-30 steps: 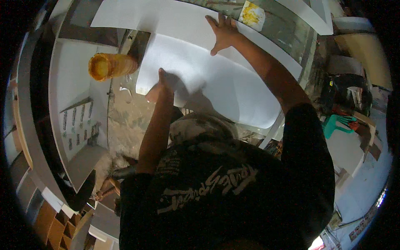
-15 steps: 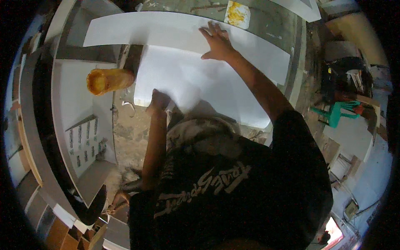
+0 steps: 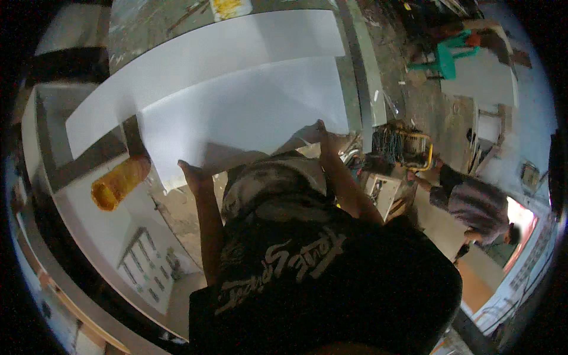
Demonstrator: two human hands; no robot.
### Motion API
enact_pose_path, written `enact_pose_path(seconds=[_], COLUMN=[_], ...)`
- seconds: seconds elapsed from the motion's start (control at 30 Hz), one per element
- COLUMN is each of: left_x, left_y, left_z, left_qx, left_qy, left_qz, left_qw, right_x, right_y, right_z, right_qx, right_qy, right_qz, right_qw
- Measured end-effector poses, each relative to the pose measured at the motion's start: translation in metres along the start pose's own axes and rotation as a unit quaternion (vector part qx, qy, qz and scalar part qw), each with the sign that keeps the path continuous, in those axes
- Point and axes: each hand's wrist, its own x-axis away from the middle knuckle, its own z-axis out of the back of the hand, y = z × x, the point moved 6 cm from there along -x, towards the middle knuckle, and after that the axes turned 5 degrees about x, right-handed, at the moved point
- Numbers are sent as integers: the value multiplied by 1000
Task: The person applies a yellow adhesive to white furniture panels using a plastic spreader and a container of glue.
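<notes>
A smooth white sheet (image 3: 248, 112) lies in front of me, a long white strip (image 3: 201, 68) running along its far side. My left hand (image 3: 194, 176) holds the sheet's near edge towards its left corner, thumb on top and fingers hidden below. Near the right corner, my right hand (image 3: 325, 142) grips the same edge with its thumb up; its other fingers are mostly out of sight. Left of the sheet is a yellow-brown stained cylindrical container (image 3: 118, 184), its round mouth facing me.
A white-and-grey cabinet frame (image 3: 83, 171) stands on the left. At the far edge lies a yellow-stained white piece (image 3: 231, 7). On the right are a green plastic stool (image 3: 447, 58), a yellow-framed machine (image 3: 417, 148) and another person (image 3: 473, 207) bending.
My right hand has left the far strip and come back to the sheet's near edge. The left hand now holds that edge too. The view has turned, bringing another person in at the right.
</notes>
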Motion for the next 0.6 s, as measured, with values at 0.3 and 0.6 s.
enact_pose_path(seconds=[0.3, 0.6], left_x=[-22, -17], left_y=[8, 18], left_z=[-16, -32], left_qx=[87, 77], left_qy=[-229, -199], left_qz=[18, -31], left_qw=[969, 976], right_x=[33, 22], right_y=[-30, -28], right_z=[-26, -32], right_qx=[-318, -330], right_qy=[4, -65], right_qz=[-70, -92], right_qw=[945, 937])
